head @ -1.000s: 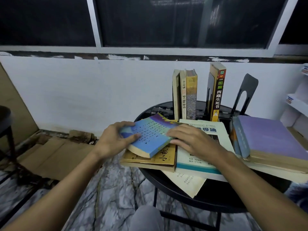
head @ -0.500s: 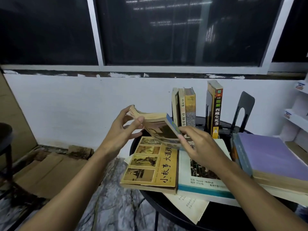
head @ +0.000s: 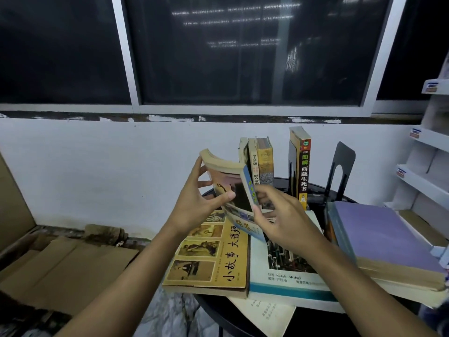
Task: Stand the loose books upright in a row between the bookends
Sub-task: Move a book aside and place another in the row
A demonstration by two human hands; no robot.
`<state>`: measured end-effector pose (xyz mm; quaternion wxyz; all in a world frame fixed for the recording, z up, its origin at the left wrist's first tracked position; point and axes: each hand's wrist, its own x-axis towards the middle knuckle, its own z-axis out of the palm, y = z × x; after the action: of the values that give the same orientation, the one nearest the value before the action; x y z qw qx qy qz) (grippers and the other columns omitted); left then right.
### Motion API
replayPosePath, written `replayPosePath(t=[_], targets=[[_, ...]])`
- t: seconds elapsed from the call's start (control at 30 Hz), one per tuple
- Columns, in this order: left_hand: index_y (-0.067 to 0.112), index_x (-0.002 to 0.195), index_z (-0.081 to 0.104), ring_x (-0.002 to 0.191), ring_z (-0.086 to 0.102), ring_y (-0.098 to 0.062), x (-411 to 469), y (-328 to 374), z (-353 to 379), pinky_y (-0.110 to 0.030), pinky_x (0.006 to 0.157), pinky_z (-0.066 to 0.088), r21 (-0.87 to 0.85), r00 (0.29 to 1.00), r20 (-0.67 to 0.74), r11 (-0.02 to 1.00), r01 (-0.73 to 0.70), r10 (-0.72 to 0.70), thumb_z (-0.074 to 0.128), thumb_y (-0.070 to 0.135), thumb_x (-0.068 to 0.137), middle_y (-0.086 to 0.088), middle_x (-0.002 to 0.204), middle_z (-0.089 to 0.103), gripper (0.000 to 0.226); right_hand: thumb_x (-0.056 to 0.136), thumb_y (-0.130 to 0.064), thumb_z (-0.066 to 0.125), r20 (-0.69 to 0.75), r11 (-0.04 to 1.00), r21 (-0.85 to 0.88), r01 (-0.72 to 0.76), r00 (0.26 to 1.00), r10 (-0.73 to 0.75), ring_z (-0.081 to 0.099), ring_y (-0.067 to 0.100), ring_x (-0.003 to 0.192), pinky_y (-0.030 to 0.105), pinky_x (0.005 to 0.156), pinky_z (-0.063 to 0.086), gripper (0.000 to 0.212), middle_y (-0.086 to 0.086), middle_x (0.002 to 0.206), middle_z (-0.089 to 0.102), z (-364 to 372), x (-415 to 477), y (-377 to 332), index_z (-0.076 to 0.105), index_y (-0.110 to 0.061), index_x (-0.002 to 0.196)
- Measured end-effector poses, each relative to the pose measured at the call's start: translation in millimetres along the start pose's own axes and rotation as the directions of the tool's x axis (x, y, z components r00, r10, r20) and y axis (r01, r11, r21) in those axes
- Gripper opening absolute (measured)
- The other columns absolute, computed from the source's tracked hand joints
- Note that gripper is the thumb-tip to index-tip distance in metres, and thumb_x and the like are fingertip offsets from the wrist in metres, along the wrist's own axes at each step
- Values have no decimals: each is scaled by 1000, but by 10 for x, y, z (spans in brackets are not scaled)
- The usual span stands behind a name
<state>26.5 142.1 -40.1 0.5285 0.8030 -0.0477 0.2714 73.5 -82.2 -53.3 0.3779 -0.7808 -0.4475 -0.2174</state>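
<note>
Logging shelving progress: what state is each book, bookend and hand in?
Blue-spined paperback: held aloft, tilted.
Left hand: grips the paperback.
Right hand: pinches its spine.
Three tan books: upright.
Black metal bookend: upright.
Yellow-covered book: flat.
Purple-covered book: flat.

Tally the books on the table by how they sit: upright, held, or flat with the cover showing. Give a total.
Upright books: 4
Held book: 1
Flat books, cover showing: 3
Total: 8
Not counted: whatever lies under the purple book, which is too hidden to tell.
</note>
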Motion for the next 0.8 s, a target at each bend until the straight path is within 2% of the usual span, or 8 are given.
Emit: replayPosePath(t=[0.13, 0.23, 0.3, 0.4, 0.53, 0.6, 0.7, 0.8], targets=[[52, 153, 18, 126, 47, 0, 4, -12, 165, -16, 79, 56, 46, 999, 42, 999, -25, 23, 86, 48, 69, 28, 143, 34, 109, 97, -21, 61, 9, 998, 50, -49, 999, 49, 58, 5, 107, 18, 77, 58, 61, -7, 114, 59, -68, 86, -45, 33, -36, 148], [62, 148, 16, 123, 48, 7, -17, -23, 272, -31, 96, 55, 83, 997, 64, 996, -38, 33, 85, 60, 66, 42, 131, 33, 107, 96, -20, 63, -5, 993, 92, -74, 997, 75, 59, 5, 107, 17, 72, 57, 72, -7, 114, 58, -124, 183, -104, 24, -42, 152], [64, 146, 16, 130, 49, -1, -30, -50, 332, -41, 102, 55, 73, 996, 82, 997, -32, 26, 84, 65, 63, 42, 130, 34, 108, 95, -17, 63, -23, 993, 105, -62, 998, 65, 61, 6, 103, 18, 67, 57, 75, -10, 112, 58, -156, 247, -134, 23, -41, 153], [58, 151, 16, 137, 45, -5, -68, -77, 414, -43, 106, 52, 64, 996, 89, 998, -23, 18, 84, 63, 63, 39, 132, 35, 111, 96, -22, 63, -46, 996, 76, -52, 997, 56, 66, 13, 97, 28, 67, 58, 72, -10, 119, 61, -200, 349, -163, 24, -45, 152], [62, 151, 17, 140, 37, 1, -124, -134, 511, -44, 111, 48, 48, 993, 115, 999, -13, 7, 85, 62, 66, 49, 135, 32, 109, 97, -29, 64, -35, 998, 11, -55, 998, 56, 60, 7, 111, 33, 91, 53, 60, -9, 134, 59, -226, 466, -179, 34, -42, 147], [62, 151, 18, 142, 37, -4, -142, -182, 562, -46, 110, 49, 32, 994, 113, 999, -6, 3, 86, 61, 66, 38, 145, 35, 109, 97, -30, 64, -40, 997, -22, -70, 997, 69, 61, 8, 107, 35, 89, 54, 56, -8, 132, 60, -228, 498, -181, 37, -40, 145], [56, 156, 14, 145, 35, -3, -158, -258, 634, -46, 112, 47, 2, 994, 105, 1000, 14, -14, 85, 66, 64, 33, 152, 30, 117, 99, -27, 61, -74, 995, -66, -79, 995, 74, 62, 1, 87, 28, 79, 55, 54, -4, 126, 63, -219, 512, -175, 37, -37, 145], [56, 156, 14, 147, 31, -1, -112, -255, 701, -46, 115, 43, 11, 992, 128, 1000, 5, -7, 84, 67, 66, 29, 157, 27, 114, 98, -20, 61, -159, 989, -84, -123, 981, 109, 61, 0, 93, 18, 81, 53, 53, -3, 123, 64, -274, 497, -176, 39, -33, 144]])
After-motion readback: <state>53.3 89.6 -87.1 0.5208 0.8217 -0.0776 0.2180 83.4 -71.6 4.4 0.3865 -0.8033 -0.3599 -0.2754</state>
